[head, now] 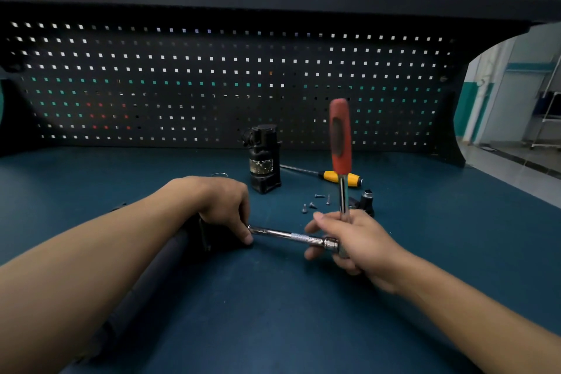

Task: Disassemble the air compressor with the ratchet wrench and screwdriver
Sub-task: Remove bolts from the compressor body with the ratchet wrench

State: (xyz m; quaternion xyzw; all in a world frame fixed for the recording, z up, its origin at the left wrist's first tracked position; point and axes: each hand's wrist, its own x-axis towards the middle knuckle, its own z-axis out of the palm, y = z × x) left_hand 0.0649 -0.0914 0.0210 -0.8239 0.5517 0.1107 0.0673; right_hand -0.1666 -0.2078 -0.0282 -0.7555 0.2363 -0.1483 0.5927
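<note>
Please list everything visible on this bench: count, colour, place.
ratchet wrench: one, red handle, upright in right hand
extension bar: one, chrome, level between hands
compressor body: one, black, upright, back centre
screwdriver: one, yellow handle, lying behind wrench
screws: four, grey, loose on mat
small part: one, black, beyond right hand
dark cylinder: one, black, under left arm
ring: one, metal, behind left hand
mat: one, blue, bench top
pegboard: one, black, behind bench
left hand: fingers hold bar's far end
right hand: grips wrench
</note>
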